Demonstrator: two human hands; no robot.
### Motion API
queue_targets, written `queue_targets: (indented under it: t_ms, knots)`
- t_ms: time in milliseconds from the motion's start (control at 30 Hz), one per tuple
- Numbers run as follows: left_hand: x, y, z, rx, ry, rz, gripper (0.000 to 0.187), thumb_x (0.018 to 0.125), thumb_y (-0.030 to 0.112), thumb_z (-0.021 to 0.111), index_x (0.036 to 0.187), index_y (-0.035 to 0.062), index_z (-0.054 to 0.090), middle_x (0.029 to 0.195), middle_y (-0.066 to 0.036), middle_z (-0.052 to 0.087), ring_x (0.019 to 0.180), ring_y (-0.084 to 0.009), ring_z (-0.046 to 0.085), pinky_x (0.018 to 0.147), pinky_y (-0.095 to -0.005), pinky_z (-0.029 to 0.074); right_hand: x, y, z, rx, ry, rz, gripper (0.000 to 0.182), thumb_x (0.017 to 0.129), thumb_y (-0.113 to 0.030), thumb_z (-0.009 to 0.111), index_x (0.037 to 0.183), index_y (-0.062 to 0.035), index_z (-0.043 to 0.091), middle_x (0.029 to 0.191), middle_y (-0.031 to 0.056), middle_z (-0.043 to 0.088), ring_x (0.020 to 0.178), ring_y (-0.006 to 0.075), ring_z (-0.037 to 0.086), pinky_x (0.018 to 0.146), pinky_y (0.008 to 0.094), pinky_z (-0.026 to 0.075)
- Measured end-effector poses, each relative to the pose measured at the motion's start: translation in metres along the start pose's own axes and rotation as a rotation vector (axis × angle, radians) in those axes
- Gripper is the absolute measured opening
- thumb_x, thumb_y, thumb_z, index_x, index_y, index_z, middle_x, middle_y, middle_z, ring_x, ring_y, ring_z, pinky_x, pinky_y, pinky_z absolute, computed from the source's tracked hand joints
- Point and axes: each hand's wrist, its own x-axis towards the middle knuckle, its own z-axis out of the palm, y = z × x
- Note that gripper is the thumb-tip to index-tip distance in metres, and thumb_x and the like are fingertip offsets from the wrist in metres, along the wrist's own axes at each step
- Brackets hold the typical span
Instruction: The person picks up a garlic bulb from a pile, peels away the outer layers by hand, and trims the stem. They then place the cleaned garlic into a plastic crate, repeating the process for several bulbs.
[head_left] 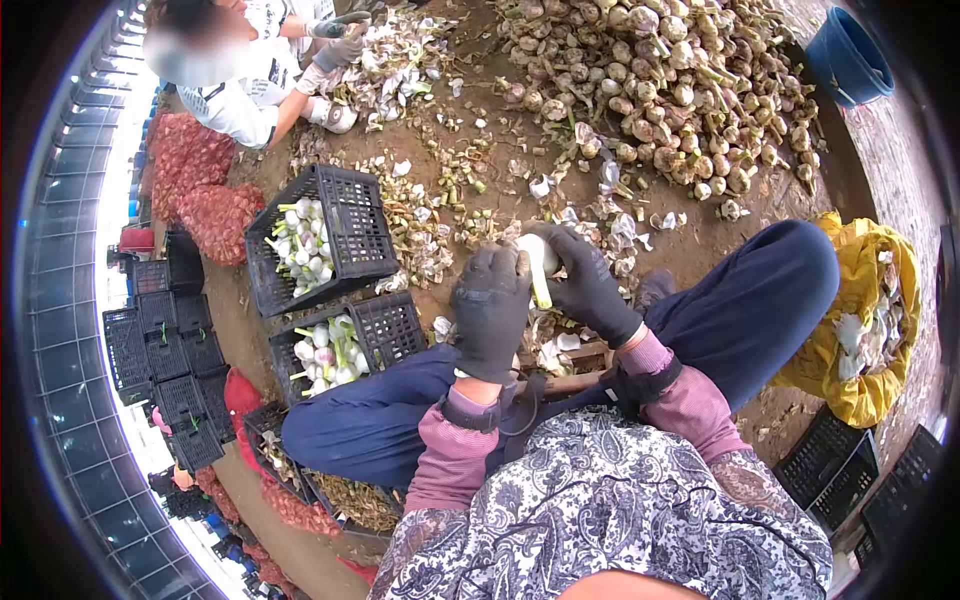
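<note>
A white garlic bulb [537, 254] with a short pale green stem sits between my two gloved hands, in front of my knees. My left hand [490, 305] wears a dark glove, its fingers curled against the bulb's left side. From the other side, my right hand [588, 280], in a matching glove, has its fingers wrapped round the bulb. The stem points down toward me. Loose garlic skins [560, 352] lie below my hands, between my legs.
A big heap of untrimmed garlic [690, 90] lies ahead. Black crates [357, 215] of cleaned bulbs stand at left, near red mesh sacks [195, 165]. A yellow sack [858, 395] and blue bucket [848, 58] are at right. Another person [240, 110] sits at upper left.
</note>
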Motion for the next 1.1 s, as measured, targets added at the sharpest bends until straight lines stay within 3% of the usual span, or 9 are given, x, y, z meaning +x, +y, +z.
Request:
queue_targets:
  t_ms: [200,300,333,467,567,633,800,967,1100]
  knots:
    - [-0.002,-0.032,0.005,-1.002,-0.12,-0.86,0.007,0.085,0.002,0.069,0.088,0.0073,0.064,0.069,0.004,0.059,0.06,-0.0049,0.056,0.054,-0.0248,0.047,0.003,-0.008,-0.014,0.342,0.093,-0.023,0.057,0.09,-0.018,0.075,0.141,-0.0044,0.051,0.124,0.0118,0.065,0.112,0.0209,0.063,0.095,0.035,0.051]
    - [-0.029,-0.036,0.021,-0.931,-0.352,-0.859,0.007,0.087,0.005,0.069,0.093,0.0058,0.068,0.076,0.001,0.065,0.063,-0.0062,0.06,0.056,-0.0255,0.05,-0.002,-0.009,-0.015,0.777,0.161,0.101,0.056,0.102,-0.027,0.063,0.148,-0.0034,0.042,0.119,0.007,0.064,0.106,0.0152,0.061,0.09,0.0316,0.052]
    - [-0.037,-0.045,0.025,-0.932,-0.613,-0.788,0.029,0.091,0.002,0.064,0.12,0.0005,0.064,0.097,-0.005,0.069,0.079,-0.0105,0.067,0.067,-0.0257,0.055,-0.01,0.019,-0.009,1.024,0.123,0.19,0.055,0.102,-0.025,0.062,0.148,-0.0034,0.041,0.121,0.0072,0.064,0.106,0.0152,0.062,0.089,0.0317,0.052]
    - [-0.027,-0.04,0.03,-0.535,-0.384,-0.392,0.059,0.091,0.006,0.065,0.147,0.0073,0.047,0.124,-0.012,0.068,0.113,-0.024,0.065,0.092,-0.0377,0.054,-0.007,0.037,-0.023,0.526,-0.166,0.234,0.062,0.099,-0.019,0.067,0.151,-0.0036,0.036,0.129,0.0062,0.061,0.108,0.0144,0.06,0.087,0.0291,0.052]
    - [0.002,-0.015,-0.001,-1.151,-0.318,-0.502,0.066,0.09,0.012,0.071,0.148,0.0049,0.043,0.14,-0.014,0.057,0.127,-0.0223,0.056,0.102,-0.0364,0.048,0.0,0.002,-0.009,0.676,-0.077,0.305,0.068,0.095,-0.013,0.07,0.152,-0.0043,0.035,0.133,0.0042,0.059,0.105,0.0136,0.059,0.084,0.026,0.05]
    - [0.003,-0.019,0.003,-0.667,-0.313,-0.212,0.064,0.093,0.019,0.074,0.147,0.0033,0.044,0.136,-0.013,0.057,0.126,-0.0188,0.055,0.098,-0.0281,0.049,-0.004,0.016,0.0,0.592,-0.11,0.279,0.056,0.094,-0.005,0.065,0.147,-0.0054,0.045,0.123,0.0047,0.064,0.092,0.0134,0.059,0.076,0.0266,0.051]
    - [-0.006,-0.037,0.024,-1.648,-0.21,-0.877,0.042,0.107,0.029,0.05,0.134,-0.0018,0.054,0.111,-0.01,0.068,0.097,-0.0189,0.066,0.089,-0.032,0.055,0.0,0.019,-0.015,0.767,0.07,0.53,0.034,0.089,0.002,0.057,0.121,-0.005,0.064,0.097,0.0048,0.068,0.075,0.0109,0.06,0.068,0.0267,0.052]
    - [-0.009,-0.038,0.02,-1.379,-0.305,-0.768,0.037,0.104,0.026,0.053,0.132,0.0023,0.058,0.115,-0.009,0.067,0.099,-0.0167,0.066,0.082,-0.0282,0.055,0.002,0.031,0.005,0.265,0.049,0.218,0.025,0.087,-0.015,0.075,0.106,-0.0024,0.064,0.101,0.0058,0.067,0.082,0.0159,0.063,0.071,0.0298,0.052]
    - [-0.017,-0.107,-0.033,-0.588,-0.191,-0.542,0.04,0.093,0.022,0.064,0.128,0.0033,0.062,0.116,-0.01,0.067,0.104,-0.0239,0.064,0.09,-0.0358,0.051,-0.002,0.015,-0.008,0.124,0.003,0.445,0.017,0.087,-0.014,0.073,0.097,-0.0028,0.067,0.084,0.0074,0.068,0.077,0.0161,0.061,0.072,0.0336,0.05]
